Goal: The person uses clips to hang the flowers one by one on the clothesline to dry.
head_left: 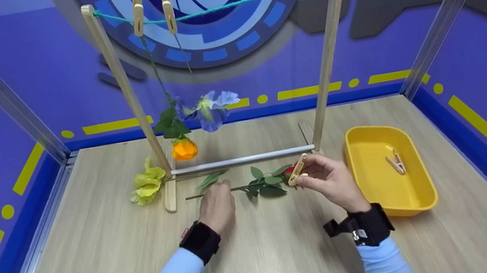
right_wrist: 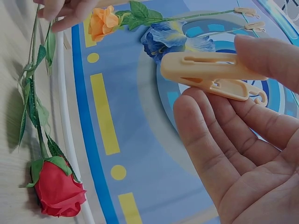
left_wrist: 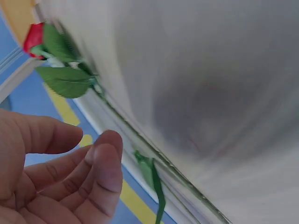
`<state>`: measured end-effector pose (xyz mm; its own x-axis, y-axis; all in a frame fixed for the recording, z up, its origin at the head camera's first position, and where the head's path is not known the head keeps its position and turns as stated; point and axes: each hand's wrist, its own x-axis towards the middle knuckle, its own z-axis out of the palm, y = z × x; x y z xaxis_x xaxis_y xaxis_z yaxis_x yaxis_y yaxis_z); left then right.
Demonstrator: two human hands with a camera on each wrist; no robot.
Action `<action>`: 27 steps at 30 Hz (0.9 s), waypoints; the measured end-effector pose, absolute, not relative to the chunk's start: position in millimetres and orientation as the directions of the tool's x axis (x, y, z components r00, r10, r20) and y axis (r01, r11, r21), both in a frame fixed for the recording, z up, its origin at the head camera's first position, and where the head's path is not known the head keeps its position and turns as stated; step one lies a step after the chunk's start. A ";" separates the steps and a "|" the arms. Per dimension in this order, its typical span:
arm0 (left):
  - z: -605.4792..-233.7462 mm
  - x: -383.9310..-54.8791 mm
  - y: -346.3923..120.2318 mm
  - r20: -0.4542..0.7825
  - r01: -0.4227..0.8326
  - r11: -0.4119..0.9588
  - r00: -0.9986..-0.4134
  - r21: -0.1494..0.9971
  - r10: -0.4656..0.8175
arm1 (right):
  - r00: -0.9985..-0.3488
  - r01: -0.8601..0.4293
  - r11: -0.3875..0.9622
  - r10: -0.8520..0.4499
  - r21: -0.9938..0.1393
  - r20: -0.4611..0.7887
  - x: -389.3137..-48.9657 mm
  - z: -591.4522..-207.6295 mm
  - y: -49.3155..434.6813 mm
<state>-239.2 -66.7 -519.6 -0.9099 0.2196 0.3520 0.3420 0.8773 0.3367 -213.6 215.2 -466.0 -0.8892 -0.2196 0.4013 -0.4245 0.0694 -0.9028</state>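
My right hand (head_left: 334, 185) pinches a beige plastic clothespin (right_wrist: 205, 67) between thumb and fingers, held up off the table. An artificial red rose (right_wrist: 60, 189) lies on the table, its bloom toward the right hand and its leafy stem (left_wrist: 135, 133) running left. Close beside the stem is my left hand (head_left: 218, 206), its fingers loosely bent and a gap between thumb and fingertips in the left wrist view. From a green cord (head_left: 243, 1), two clothespins hold an orange rose (head_left: 184, 149) and a blue iris (head_left: 212, 112) upside down.
The cord runs between two wooden posts (head_left: 327, 58) joined low down by a silver bar (head_left: 242, 160). At the left post's foot lies a yellow flower (head_left: 148, 185). A yellow tray (head_left: 385, 197) on the right holds a clothespin (head_left: 396, 162). Blue patterned walls surround the table.
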 end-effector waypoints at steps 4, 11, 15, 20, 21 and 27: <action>-526.0 -246.7 -67.3 0.371 0.343 0.911 -0.896 0.228 0.244 | -0.887 -0.426 0.055 -0.222 -0.903 0.405 -214.2 -466.1 214.6; -536.5 -257.5 -65.1 0.379 0.280 0.960 -0.888 -0.006 0.261 | -0.889 -0.426 0.087 -0.222 -0.900 0.400 -214.9 -467.2 214.4; -538.4 -261.9 -64.1 0.305 0.259 0.966 -0.918 -0.027 0.255 | -0.892 -0.418 0.081 -0.227 -0.905 0.392 -214.9 -467.2 214.3; -538.1 -266.9 -63.9 0.228 0.274 0.961 -0.935 -0.028 0.273 | -0.892 -0.414 0.070 -0.229 -0.908 0.389 -215.1 -467.0 213.9; -538.2 -267.7 -64.0 0.224 0.278 0.960 -0.934 -0.037 0.279 | -0.893 -0.413 0.069 -0.229 -0.908 0.388 -215.2 -467.0 213.8; -539.1 -268.3 -65.5 0.262 0.289 0.954 -0.918 -0.077 0.299 | -0.893 -0.417 0.091 -0.227 -0.905 0.388 -215.0 -466.9 214.6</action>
